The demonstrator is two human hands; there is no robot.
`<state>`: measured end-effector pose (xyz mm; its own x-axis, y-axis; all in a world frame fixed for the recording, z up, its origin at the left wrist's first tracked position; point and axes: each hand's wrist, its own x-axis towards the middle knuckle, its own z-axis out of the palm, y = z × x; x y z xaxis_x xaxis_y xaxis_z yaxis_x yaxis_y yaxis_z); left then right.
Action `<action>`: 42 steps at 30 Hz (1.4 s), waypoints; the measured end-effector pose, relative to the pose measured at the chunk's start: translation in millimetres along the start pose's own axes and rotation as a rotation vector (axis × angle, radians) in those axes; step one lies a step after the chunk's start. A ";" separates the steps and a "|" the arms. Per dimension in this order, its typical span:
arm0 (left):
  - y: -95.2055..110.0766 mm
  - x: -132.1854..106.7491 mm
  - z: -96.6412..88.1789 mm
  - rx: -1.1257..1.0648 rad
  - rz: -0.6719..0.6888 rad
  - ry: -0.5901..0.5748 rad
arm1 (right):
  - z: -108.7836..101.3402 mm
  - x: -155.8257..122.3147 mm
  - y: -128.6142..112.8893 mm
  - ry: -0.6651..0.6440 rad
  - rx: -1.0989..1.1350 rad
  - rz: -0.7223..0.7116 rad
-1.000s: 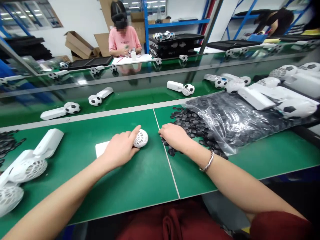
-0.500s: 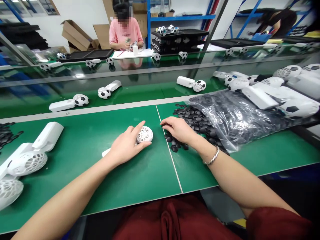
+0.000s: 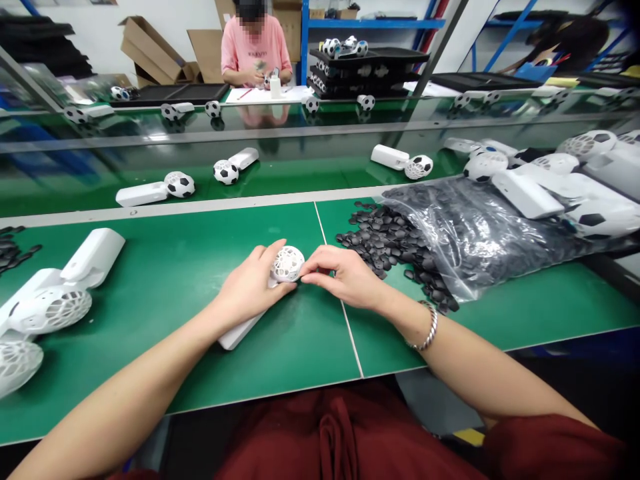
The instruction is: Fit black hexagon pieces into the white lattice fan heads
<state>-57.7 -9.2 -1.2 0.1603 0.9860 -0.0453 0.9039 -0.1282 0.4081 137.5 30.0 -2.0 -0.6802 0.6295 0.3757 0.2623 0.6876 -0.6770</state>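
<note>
My left hand [image 3: 250, 287] is wrapped round a white hand-held fan [image 3: 280, 273] whose round lattice head points up and whose handle runs down toward the table's front edge. My right hand [image 3: 345, 277] has its fingers pinched together against the right side of the fan's head; whatever they hold is too small to make out. Just right of that hand lies a heap of small black pieces [image 3: 385, 240], spilling from a clear plastic bag [image 3: 475, 233].
More white fans lie at the left [image 3: 55, 293] and far right [image 3: 550, 187]. Fans with football-patterned heads [image 3: 170, 187] sit on the green conveyor behind. Beyond a glass divider a person in a pink shirt [image 3: 257, 53] works at another bench.
My right hand left the black pieces and moved left to the fan's head. My left hand lifted and turned the fan, so its handle now points toward me.
</note>
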 end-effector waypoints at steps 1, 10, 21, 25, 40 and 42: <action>0.2 -0.2 -0.2 -0.005 -0.001 0.004 | 2.4 0.1 0.9 -0.009 0.006 0.000; 0.8 -0.7 -0.5 -0.031 0.049 0.031 | 9.9 4.3 6.0 0.023 -0.088 -0.007; 1.7 2.3 -1.1 0.003 0.113 0.049 | 11.6 6.0 16.8 0.032 0.139 0.139; 1.6 1.5 -5.2 -0.008 0.060 -0.016 | -24.5 5.5 27.7 0.208 -0.027 0.225; -7.6 2.5 -3.1 0.028 0.219 -0.035 | -29.3 4.7 23.0 -0.301 -0.484 0.480; -7.0 2.7 -4.3 0.048 0.246 -0.019 | -29.4 3.5 23.3 -0.302 -0.459 0.444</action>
<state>-65.2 -5.2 -0.2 0.3852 0.9222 0.0329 0.8543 -0.3699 0.3652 161.4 58.9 2.2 -0.5851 0.8033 -0.1113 0.7757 0.5143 -0.3657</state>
